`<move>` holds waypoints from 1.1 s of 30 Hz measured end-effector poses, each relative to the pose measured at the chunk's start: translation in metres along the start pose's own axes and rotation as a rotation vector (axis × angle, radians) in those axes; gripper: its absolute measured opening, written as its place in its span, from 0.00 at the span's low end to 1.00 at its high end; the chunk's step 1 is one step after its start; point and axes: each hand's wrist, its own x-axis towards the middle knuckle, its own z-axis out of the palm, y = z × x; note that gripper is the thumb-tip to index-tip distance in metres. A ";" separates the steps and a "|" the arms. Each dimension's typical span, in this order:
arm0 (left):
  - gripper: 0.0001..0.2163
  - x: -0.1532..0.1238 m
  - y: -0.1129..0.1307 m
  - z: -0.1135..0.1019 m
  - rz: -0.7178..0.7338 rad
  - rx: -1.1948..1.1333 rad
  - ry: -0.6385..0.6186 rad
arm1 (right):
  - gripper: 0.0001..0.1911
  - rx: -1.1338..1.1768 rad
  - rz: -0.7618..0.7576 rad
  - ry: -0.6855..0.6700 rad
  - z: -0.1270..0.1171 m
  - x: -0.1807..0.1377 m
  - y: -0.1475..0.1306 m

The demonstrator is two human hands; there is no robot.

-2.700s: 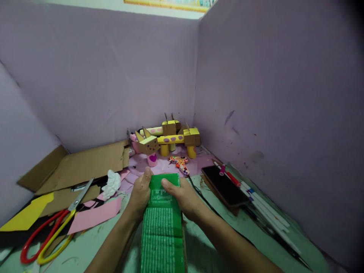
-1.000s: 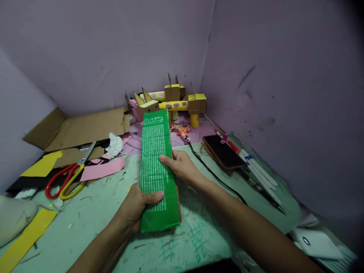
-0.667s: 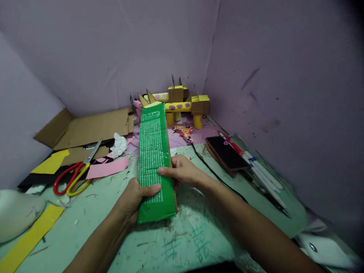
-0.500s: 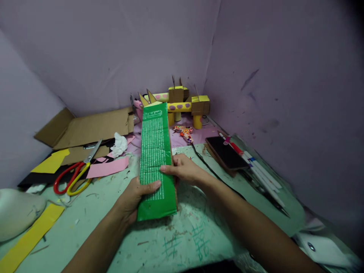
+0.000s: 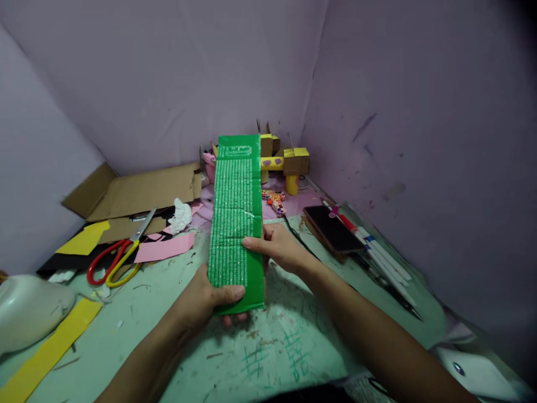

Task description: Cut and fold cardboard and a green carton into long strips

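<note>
A long green strip of cardboard (image 5: 235, 207) with rows of white print is held up over the pale green table (image 5: 272, 358), its far end raised toward the back corner. My left hand (image 5: 205, 299) grips its near end, thumb on the green face. My right hand (image 5: 274, 249) pinches its right edge about the middle, thumb on top and fingers behind. Both hands are closed on the strip.
Red and yellow scissors (image 5: 115, 260), pink paper (image 5: 164, 247), yellow paper (image 5: 84, 240) and flat brown cardboard (image 5: 138, 193) lie at left. Cardboard animal figures (image 5: 289, 162) stand at the back. A dark phone (image 5: 333, 229) and pens (image 5: 377, 254) lie at right. Lilac walls enclose the table.
The strip, lying low along my arms 2.7 s ago, has been lifted and raised steeper. My left hand slid to its near end and my right to its right edge.
</note>
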 end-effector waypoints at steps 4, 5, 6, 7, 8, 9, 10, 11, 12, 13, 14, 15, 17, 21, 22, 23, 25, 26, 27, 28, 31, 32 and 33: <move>0.18 -0.002 0.003 0.000 0.036 0.031 0.046 | 0.20 -0.020 -0.019 -0.012 0.000 0.000 0.002; 0.18 -0.002 0.004 -0.001 0.044 0.035 0.057 | 0.21 -0.030 -0.008 -0.037 0.001 0.000 0.003; 0.18 -0.001 0.005 -0.003 0.055 0.036 0.070 | 0.21 -0.048 0.005 -0.074 0.003 -0.001 0.005; 0.18 -0.001 0.006 -0.006 0.074 0.030 0.091 | 0.21 -0.070 0.019 -0.123 0.005 -0.001 0.006; 0.17 -0.001 0.008 -0.009 0.101 0.019 0.123 | 0.21 -0.097 0.033 -0.174 0.008 -0.002 0.008; 0.16 0.000 0.009 -0.013 0.131 0.005 0.159 | 0.20 -0.125 0.048 -0.216 0.011 -0.003 0.009; 0.14 0.000 0.011 -0.016 0.157 -0.011 0.192 | 0.20 -0.143 0.067 -0.244 0.015 -0.005 0.010; 0.12 -0.001 0.012 -0.019 0.178 -0.025 0.216 | 0.20 -0.141 0.089 -0.261 0.018 -0.006 0.010; 0.11 -0.001 0.014 -0.022 0.193 -0.038 0.227 | 0.20 -0.118 0.111 -0.266 0.022 -0.007 0.011; 0.11 -0.001 0.015 -0.024 0.197 -0.046 0.222 | 0.20 -0.084 0.128 -0.263 0.025 -0.008 0.010; 0.11 -0.002 0.015 -0.025 0.196 -0.055 0.211 | 0.21 -0.048 0.137 -0.260 0.027 -0.009 0.010; 0.11 -0.002 0.016 -0.026 0.194 -0.066 0.199 | 0.21 -0.016 0.135 -0.262 0.029 -0.009 0.010; 0.11 -0.003 0.016 -0.026 0.193 -0.097 0.186 | 0.21 0.011 0.105 -0.264 0.031 -0.011 0.010; 0.11 -0.003 0.016 -0.025 0.183 -0.151 0.156 | 0.21 0.024 0.034 -0.249 0.032 -0.012 0.011; 0.11 -0.003 0.016 -0.024 0.188 -0.156 0.153 | 0.21 0.024 0.020 -0.249 0.031 -0.012 0.011; 0.11 -0.003 0.016 -0.024 0.198 -0.159 0.151 | 0.20 0.023 0.008 -0.255 0.031 -0.012 0.012; 0.12 -0.004 0.016 -0.024 0.217 -0.160 0.151 | 0.19 0.019 -0.010 -0.276 0.030 -0.012 0.012; 0.12 -0.004 0.016 -0.024 0.223 -0.159 0.151 | 0.19 0.017 -0.016 -0.288 0.030 -0.012 0.012; 0.12 -0.005 0.015 -0.025 0.227 -0.158 0.150 | 0.19 0.017 -0.020 -0.299 0.029 -0.012 0.012; 0.11 -0.005 0.015 -0.025 0.230 -0.156 0.147 | 0.19 0.016 -0.022 -0.307 0.029 -0.012 0.012; 0.11 -0.005 0.013 -0.026 0.233 -0.150 0.130 | 0.19 0.015 -0.020 -0.324 0.029 -0.012 0.010; 0.11 -0.005 0.013 -0.027 0.232 -0.147 0.123 | 0.19 0.014 -0.017 -0.331 0.029 -0.012 0.009; 0.11 -0.005 0.013 -0.027 0.230 -0.143 0.116 | 0.18 0.012 -0.011 -0.340 0.029 -0.012 0.008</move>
